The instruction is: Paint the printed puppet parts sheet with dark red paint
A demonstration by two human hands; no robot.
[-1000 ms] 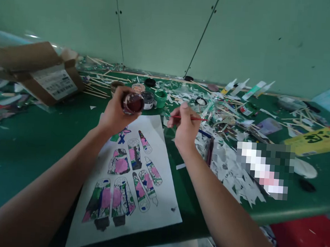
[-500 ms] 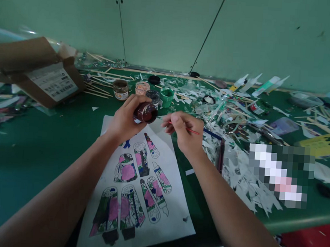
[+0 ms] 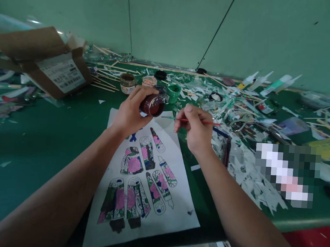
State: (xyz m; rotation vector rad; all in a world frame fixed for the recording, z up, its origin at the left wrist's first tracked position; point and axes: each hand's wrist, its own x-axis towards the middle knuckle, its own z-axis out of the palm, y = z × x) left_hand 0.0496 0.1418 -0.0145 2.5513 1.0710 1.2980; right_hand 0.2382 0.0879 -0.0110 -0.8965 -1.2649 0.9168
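My left hand (image 3: 130,111) grips a small open jar of dark red paint (image 3: 152,105), tilted with its mouth toward the right. My right hand (image 3: 196,130) pinches a thin red-handled paintbrush (image 3: 192,121); its tip points left and sits just beside the jar's mouth. Under both hands lies a white sheet (image 3: 146,182) with coloured outline shapes in pink, green and blue, on the green table (image 3: 39,137).
More small paint jars (image 3: 128,83) and a green one (image 3: 173,92) stand behind the sheet. An open cardboard box (image 3: 49,64) sits at the back left. Wooden sticks, paper scraps (image 3: 252,174), tubes (image 3: 277,84) and a dark pen (image 3: 227,152) litter the right side.
The view has shifted, so everything sits slightly more to the right in the frame. The brush tip went close to the jar's mouth half a second ago and now sits a little away from it.
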